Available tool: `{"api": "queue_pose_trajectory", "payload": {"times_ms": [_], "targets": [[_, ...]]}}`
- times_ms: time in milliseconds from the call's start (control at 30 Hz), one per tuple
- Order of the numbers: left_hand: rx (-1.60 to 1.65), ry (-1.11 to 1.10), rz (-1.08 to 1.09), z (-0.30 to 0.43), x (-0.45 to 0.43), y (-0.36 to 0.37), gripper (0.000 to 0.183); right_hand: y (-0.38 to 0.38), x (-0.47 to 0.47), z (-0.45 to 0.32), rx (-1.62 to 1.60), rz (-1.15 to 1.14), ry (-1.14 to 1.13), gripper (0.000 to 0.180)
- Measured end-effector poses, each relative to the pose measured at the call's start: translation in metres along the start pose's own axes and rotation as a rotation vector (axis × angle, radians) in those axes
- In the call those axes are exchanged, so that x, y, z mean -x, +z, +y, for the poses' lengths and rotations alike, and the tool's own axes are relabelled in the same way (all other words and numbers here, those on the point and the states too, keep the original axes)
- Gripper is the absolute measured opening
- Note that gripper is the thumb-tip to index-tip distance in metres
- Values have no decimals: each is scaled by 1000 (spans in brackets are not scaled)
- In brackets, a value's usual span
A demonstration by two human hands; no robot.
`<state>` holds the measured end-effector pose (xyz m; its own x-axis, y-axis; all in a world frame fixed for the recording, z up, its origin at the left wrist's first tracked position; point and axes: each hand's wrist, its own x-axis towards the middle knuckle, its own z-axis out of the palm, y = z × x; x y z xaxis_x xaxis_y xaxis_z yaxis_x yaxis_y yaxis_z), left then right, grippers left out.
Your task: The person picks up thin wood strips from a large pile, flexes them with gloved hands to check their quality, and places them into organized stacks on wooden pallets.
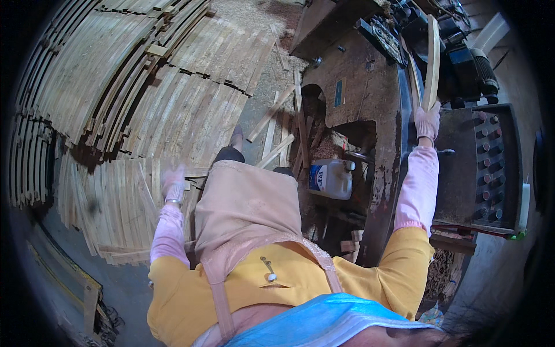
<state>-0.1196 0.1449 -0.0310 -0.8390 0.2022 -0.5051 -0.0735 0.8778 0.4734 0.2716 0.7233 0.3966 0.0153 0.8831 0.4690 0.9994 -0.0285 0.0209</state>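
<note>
My right hand, in a pale work glove, grips the near end of a long wooden strip. The strip points away from me along the metal bed of a woodworking machine. Just left of it, another narrow strip lies along the bed's edge. My left hand, also gloved, is motion-blurred above a layer of wooden strips. Whether its fingers are closed, or touch a strip, cannot be made out.
Stacked boards fill the left side. Loose offcuts lie on the floor between stack and machine. A plastic jug sits by the machine's base. At right are a push-button control panel and an electric motor.
</note>
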Motion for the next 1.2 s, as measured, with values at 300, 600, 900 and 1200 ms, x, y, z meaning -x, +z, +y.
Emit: {"api": "queue_pose_trajectory", "payload": {"times_ms": [300, 600, 900, 1200], "targets": [[-550, -259, 179, -120, 88, -22, 97, -108, 192, 113, -82, -372, -55, 76], [-287, -279, 268, -168, 64, 2, 58, -70, 149, 93, -294, -53, -42, 65], [-346, -132, 372, -158, 72, -6, 57, 35, -19, 42, -667, 146, 59, 68], [-363, -135, 218, -199, 81, 1, 68, 34, -2, 65, -491, -119, -299, 42]]}}
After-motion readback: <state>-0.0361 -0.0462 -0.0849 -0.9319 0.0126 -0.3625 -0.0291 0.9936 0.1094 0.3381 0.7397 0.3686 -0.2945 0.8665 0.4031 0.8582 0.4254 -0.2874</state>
